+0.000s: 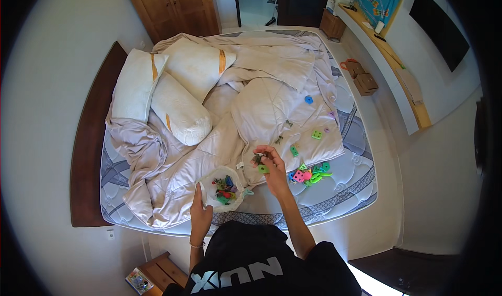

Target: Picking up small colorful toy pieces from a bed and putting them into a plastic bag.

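My left hand (202, 211) grips the rim of a whitish round container (240, 180), perhaps a basket or bag, at the near edge of the bed. Inside it lie several small colourful toys (225, 194), red, green, blue and dark. To the right and a little farther off, my right hand (273, 168) holds small dark green toy figures (259, 158) and a light green plastic block (263, 169) in its fingers. Beside that hand, a pile of bright plastic pieces (304, 176) in pink, green, yellow and blue rests on the mattress.
Scattered on the rumpled beige duvet (266, 99) are a blue piece (309, 99), green blocks (317, 134), purple pieces and dark figures (288, 123). White pillows (135, 86) and a bolster (182, 111) lie at the left. Cardboard boxes (364, 83) stand on the floor beyond the mattress (353, 174).
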{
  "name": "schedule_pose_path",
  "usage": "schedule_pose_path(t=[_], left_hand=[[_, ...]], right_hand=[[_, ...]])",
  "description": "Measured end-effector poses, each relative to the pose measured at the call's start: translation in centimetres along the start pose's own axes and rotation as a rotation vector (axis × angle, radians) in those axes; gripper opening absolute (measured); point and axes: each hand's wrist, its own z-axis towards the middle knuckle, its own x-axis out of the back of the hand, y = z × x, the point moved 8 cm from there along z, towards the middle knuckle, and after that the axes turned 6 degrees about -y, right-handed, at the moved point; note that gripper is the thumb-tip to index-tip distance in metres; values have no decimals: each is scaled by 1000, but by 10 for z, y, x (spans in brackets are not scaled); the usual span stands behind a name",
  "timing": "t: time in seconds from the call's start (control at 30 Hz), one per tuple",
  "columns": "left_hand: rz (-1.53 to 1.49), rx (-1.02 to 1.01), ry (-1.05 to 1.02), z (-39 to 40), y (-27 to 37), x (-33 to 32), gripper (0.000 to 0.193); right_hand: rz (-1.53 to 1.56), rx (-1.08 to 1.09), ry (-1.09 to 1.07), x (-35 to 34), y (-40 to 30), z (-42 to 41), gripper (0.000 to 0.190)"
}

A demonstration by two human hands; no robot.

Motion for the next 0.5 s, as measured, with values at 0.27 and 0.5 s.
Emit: schedule_pose_path(t=[0.27, 0.5], left_hand=[[3, -43, -54, -5, 13, -14, 80], [-35, -43, -13, -12, -14, -10, 83]], right_hand=[[-82, -94, -273, -94, 39, -40, 22], [-97, 117, -187, -64, 28, -49, 18]])
